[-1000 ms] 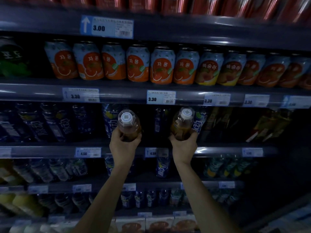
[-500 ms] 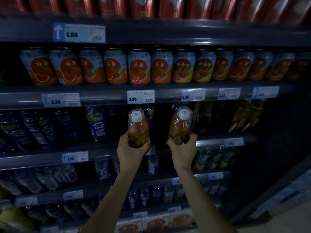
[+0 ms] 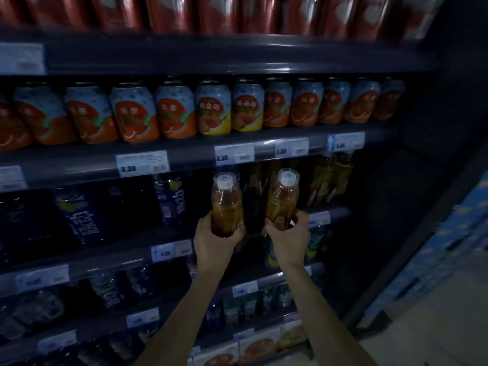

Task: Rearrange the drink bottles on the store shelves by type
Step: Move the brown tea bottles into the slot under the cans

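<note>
I face a dim run of store shelves (image 3: 184, 154) with both bare arms raised in front of me. My left hand (image 3: 215, 240) is wrapped round the lower part of the left amber bottle (image 3: 226, 204), a clear plastic bottle of brown drink with a white cap, held upright. My right hand (image 3: 289, 240) clasps the right amber bottle (image 3: 282, 199) in the same way, low on its body; this one leans a little to the right. The two bottles are near each other, apart, with a dark gap between them. Both are in the air in front of the opening under the can shelf, and I cannot tell whether either base touches the shelf board.

Behind and to the right of my right hand, more amber bottles on the shelf (image 3: 330, 178) stand in shadow. To the left on that same level stand dark blue-labelled bottles (image 3: 79, 215), one of them just left of my left hand. Above them a row of orange fruit cans (image 3: 137, 114) fills the shelf, with two yellow-based peach cans (image 3: 229, 109) in the middle of the row. Red cans (image 3: 171, 11) line the top level. White price tags (image 3: 142, 162) sit along the shelf edges. Lower levels hold small dark bottles, too blurred to name. At far right, blue cartons (image 3: 449, 247) are stacked by a pale floor (image 3: 435, 326)
</note>
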Motion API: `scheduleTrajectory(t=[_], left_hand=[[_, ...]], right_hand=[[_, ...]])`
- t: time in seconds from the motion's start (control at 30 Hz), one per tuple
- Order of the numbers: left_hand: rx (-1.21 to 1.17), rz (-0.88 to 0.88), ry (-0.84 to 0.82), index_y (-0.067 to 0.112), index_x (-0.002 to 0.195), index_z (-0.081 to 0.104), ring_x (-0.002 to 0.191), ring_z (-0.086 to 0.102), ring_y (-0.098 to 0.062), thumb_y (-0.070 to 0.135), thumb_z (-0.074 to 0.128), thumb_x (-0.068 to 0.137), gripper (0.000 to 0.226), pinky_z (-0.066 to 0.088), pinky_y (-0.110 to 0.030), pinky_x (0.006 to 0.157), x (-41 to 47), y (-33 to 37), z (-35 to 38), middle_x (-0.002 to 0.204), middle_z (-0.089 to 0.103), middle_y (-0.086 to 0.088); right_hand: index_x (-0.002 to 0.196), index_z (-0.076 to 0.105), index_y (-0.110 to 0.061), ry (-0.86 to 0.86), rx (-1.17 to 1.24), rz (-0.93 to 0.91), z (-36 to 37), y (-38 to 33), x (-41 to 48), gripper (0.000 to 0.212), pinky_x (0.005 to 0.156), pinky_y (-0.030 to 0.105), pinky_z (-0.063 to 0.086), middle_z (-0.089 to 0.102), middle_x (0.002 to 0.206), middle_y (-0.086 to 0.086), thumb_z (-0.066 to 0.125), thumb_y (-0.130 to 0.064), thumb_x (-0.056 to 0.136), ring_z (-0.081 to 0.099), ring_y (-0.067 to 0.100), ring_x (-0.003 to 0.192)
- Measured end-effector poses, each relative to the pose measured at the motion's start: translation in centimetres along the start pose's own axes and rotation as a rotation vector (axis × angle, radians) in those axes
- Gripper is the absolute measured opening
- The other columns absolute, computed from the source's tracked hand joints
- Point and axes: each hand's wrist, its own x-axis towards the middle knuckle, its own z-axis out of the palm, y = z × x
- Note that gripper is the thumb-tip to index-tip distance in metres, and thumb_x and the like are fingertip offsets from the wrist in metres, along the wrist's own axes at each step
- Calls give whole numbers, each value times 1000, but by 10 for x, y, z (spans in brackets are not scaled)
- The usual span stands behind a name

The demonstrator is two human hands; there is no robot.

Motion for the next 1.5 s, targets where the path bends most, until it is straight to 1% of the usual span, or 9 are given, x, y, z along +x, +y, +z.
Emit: scheduleTrajectory(t=[0.17,0.33,0.47,0.77,0.87,0.97,1.13,1.27,1.5], left_hand=[[-2,22,0,31,108,55,94,60,-8,43,84,61,57,51,-28,79,5,9,35,105,61,4],[-31,25,25,31,107,58,92,60,-6,47,83,61,55,51,-26,77,15,19,59,102,62,6],[-43,49,19,44,97,54,89,60,4,48,82,60,47,48,-17,73,28,26,73,97,64,12],[-9,11,21,27,99,59,91,62,-11,37,84,65,44,55,-35,82,42,19,97,99,65,0],[5,-3,55,20,97,61,88,63,-14,37,83,67,41,55,-36,79,45,21,104,95,66,-2],[19,-3,63,17,96,62,84,63,-11,33,83,68,38,55,-28,74,49,25,109,93,66,-3],[38,-19,49,20,86,60,66,57,9,25,83,69,29,42,-3,54,58,32,121,78,65,10],[29,-51,45,22,95,59,74,56,10,26,81,71,33,41,0,57,62,26,124,85,66,9],[-21,-83,26,18,121,55,95,60,-6,29,79,75,54,46,-13,76,58,22,124,104,65,7]], right_hand=[[109,51,-23,-24,-2,-5,-15,6,30,54,62,4,45,64,94,-6,84,-27,66,61,-5,80],[109,50,-22,-92,-41,-22,-19,7,61,54,75,19,50,65,95,-3,83,-28,67,62,5,88],[111,48,-23,-153,-52,-31,-18,10,80,56,65,11,46,66,95,0,82,-27,67,62,5,85],[116,45,-22,-197,-86,-53,-8,14,104,64,72,12,44,57,105,-1,82,-27,64,57,13,98],[116,46,-20,-201,-112,-58,-6,17,111,64,85,27,50,56,110,3,82,-30,64,54,19,107],[118,47,-19,-210,-113,-52,-5,20,116,64,92,40,50,57,111,5,81,-31,65,53,22,109],[117,48,-21,-238,-92,-58,-4,23,123,61,85,31,52,60,106,4,81,-33,68,58,19,103],[132,42,-16,-223,-94,-34,-4,30,123,74,91,35,52,58,115,5,81,-32,72,56,19,106],[146,32,-13,-237,-130,-46,-5,34,117,80,104,44,43,49,136,9,74,-36,81,45,23,128]])
